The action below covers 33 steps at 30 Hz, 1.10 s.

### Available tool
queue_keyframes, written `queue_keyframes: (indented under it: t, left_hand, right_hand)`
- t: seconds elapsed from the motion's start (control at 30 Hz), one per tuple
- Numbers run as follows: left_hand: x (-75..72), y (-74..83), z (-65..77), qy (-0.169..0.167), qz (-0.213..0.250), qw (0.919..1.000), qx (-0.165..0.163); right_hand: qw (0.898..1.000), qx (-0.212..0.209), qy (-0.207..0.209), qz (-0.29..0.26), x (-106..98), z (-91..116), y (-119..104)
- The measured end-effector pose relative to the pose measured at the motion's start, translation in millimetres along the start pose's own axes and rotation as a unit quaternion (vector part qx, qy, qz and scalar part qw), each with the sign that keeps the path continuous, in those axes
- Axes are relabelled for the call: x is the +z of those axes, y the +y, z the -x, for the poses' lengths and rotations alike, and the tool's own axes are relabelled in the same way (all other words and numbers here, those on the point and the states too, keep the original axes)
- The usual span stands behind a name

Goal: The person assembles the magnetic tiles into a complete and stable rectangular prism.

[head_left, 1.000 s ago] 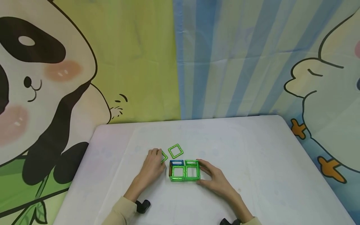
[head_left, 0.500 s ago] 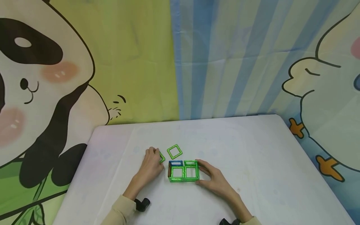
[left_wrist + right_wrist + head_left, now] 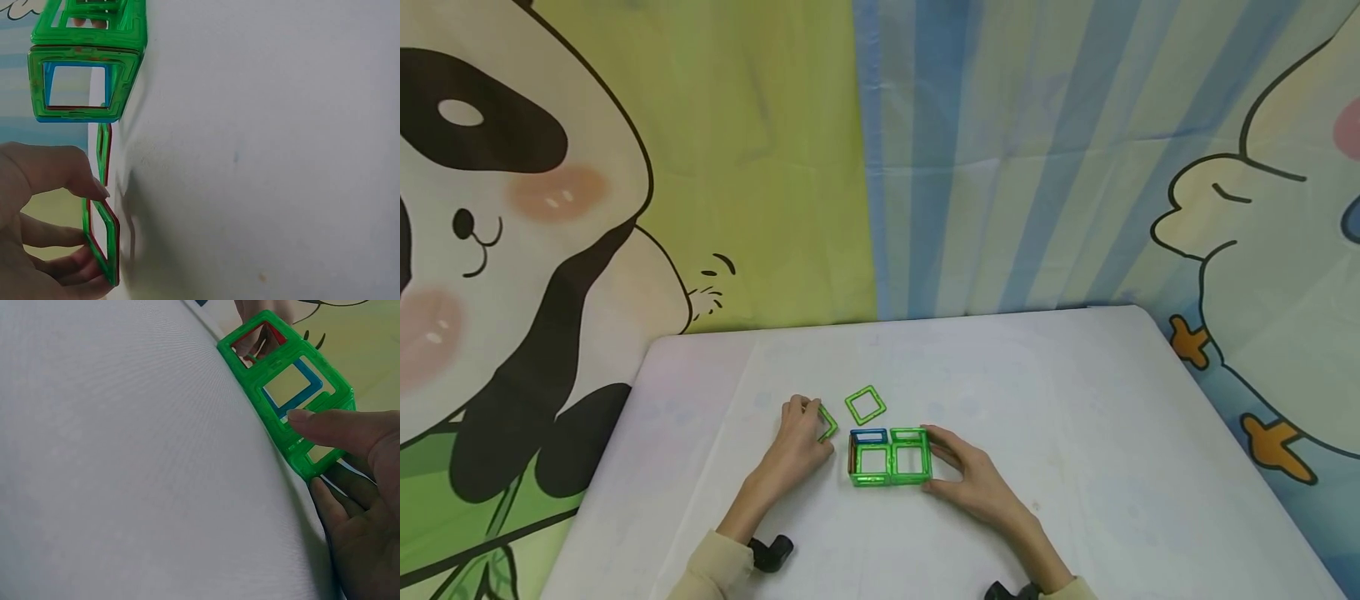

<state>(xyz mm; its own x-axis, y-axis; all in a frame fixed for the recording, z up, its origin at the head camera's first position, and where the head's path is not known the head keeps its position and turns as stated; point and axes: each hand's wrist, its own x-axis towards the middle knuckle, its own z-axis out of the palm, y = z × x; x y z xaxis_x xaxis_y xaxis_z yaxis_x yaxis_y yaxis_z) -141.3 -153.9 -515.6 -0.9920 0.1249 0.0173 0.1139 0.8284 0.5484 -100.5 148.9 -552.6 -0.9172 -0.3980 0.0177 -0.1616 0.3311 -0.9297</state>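
Note:
Two rows of see-through magnetic tiles form a small box (image 3: 892,477), mostly green with a blue tile at the back left and a reddish one on the left side. My right hand (image 3: 976,482) grips the box's right end, thumb (image 3: 334,429) on the near face and fingers behind. To the left of the box, my left hand (image 3: 795,442) pinches a green square magnetic tile (image 3: 113,240) between thumb and fingers; part of that tile is hidden by the hand in the head view. Behind the box lies another green square tile (image 3: 877,397), flat on the table.
A white-covered table (image 3: 1075,400) spreads around the hands. A cloth backdrop with a panda (image 3: 610,275) and a bird (image 3: 1285,292) hangs behind it. Black straps with camera mounts (image 3: 772,553) sit at the wrists.
My left hand has drawn slightly left, away from the box, with the green tile, and more of the tile now shows. My right hand and the box hold still.

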Motion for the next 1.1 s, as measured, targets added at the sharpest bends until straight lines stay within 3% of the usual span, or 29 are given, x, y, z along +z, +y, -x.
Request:
queue_keyframes:
  t: [0.53,0.87,1.1]
  left_hand:
    - [-17.0,13.0,11.2,0.006,0.022,0.9996,0.014]
    - [-24.0,23.1,15.5,-0.006,0.023,0.9977,0.063]
    - [-31.1,33.6,19.7,-0.016,0.052,0.9909,0.124]
  right_hand:
    - [1.0,0.018,-0.001,-0.003,-1,0,-2]
    - [1.0,0.007,0.0,-0.009,-1,0,0]
    - [1.0,0.008,-0.004,-0.012,0,0,0]
